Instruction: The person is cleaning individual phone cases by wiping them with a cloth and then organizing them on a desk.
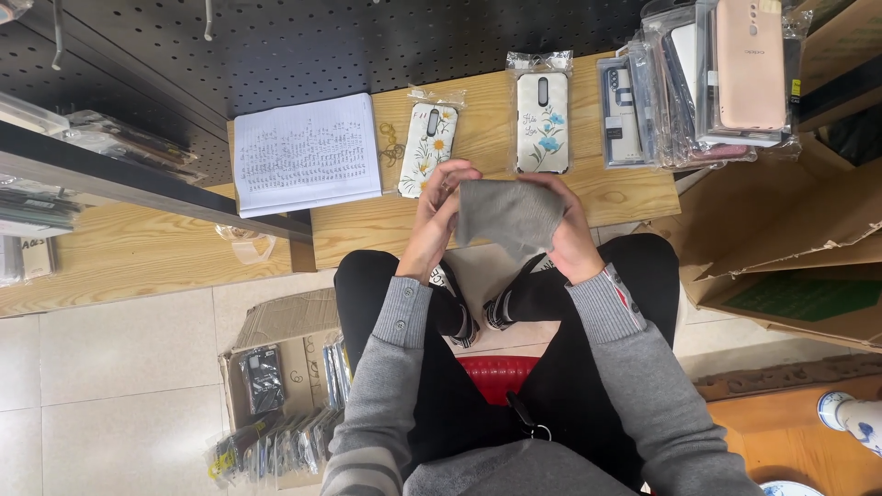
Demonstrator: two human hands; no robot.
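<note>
A grey cloth is held between both my hands above my knees, in front of a low wooden table. My left hand grips its left edge with fingers curled. My right hand holds the right side, partly covered by the cloth. On the table just beyond lie two phone cases in clear bags: one with daisies and one with blue flowers. Whether anything is wrapped inside the cloth is hidden.
An open notebook with handwriting lies at the table's left end beside some rubber bands. Several bagged phone cases are stacked at the right. A cardboard box of cases sits on the floor at left; folded cardboard at right.
</note>
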